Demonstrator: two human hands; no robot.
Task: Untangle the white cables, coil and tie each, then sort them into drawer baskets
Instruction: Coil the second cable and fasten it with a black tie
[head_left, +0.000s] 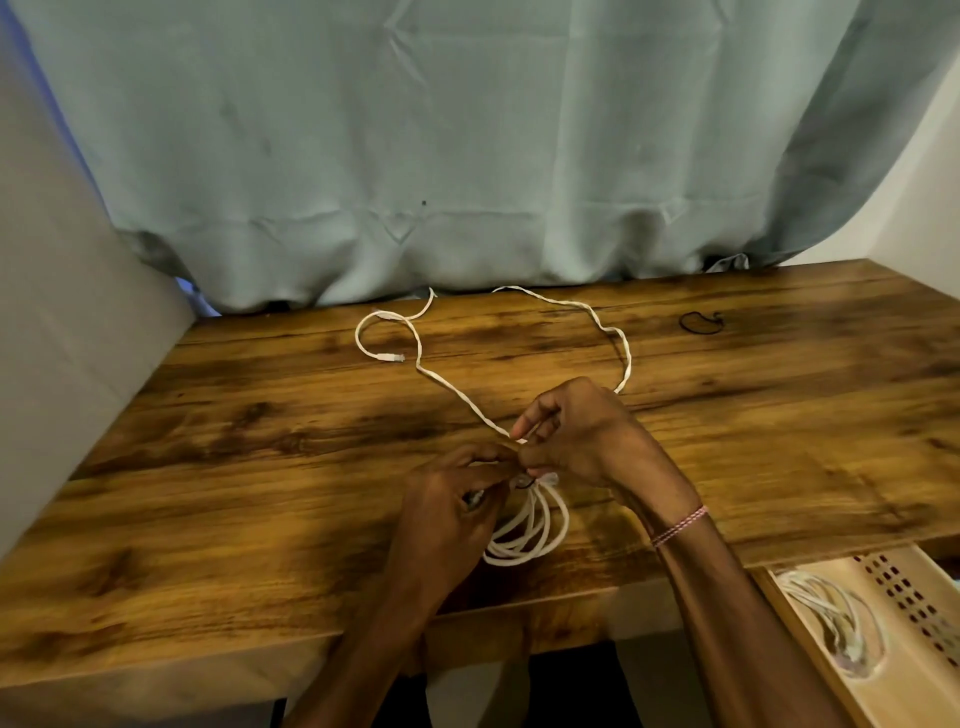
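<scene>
A coiled white cable (535, 530) lies on the wooden table (260, 441) near its front edge, with a thin black tie (525, 484) at the top of the coil. My left hand (452, 509) pinches the coil's top from the left. My right hand (582, 436) pinches it from the right, fingertips touching the left hand's. A second, loose white cable (621, 345) loops across the table behind my hands, its plug (390, 357) lying at the far left. Whether this loose cable passes between my fingers is hidden.
A black hair tie (700, 322) lies at the far right of the table. An open drawer (904, 623) at the lower right holds a basket with a coiled white cable (831, 618). A teal curtain (467, 156) hangs behind the table and a grey panel (62, 322) stands at the left.
</scene>
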